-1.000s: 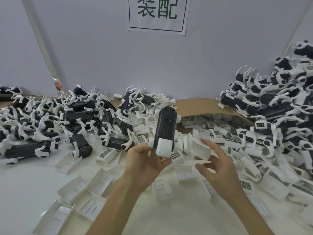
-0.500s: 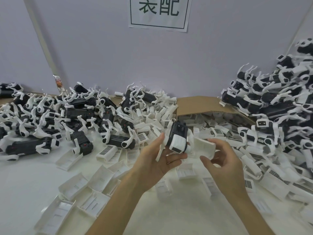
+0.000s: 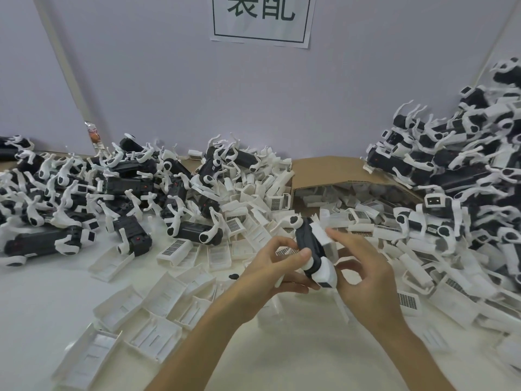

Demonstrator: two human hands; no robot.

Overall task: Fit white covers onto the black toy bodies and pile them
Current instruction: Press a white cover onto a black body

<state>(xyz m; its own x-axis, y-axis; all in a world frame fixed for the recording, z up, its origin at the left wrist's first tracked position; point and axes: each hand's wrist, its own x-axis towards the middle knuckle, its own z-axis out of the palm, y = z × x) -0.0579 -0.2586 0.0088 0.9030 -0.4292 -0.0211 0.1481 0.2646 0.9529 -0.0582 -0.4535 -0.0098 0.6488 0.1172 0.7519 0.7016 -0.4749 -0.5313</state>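
Gripping the black toy body (image 3: 308, 241) at lower centre, the left hand (image 3: 277, 268) curls round it, its long axis pointing up-frame. The right hand (image 3: 363, 275) pinches the white cover (image 3: 322, 233) against its right flank. The finished pile (image 3: 451, 176) lies upper right.

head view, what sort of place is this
Likely a toy assembly bench in a workshop: heaps of black toy bodies, loose white covers strewn over the table, and a printed wall sign.
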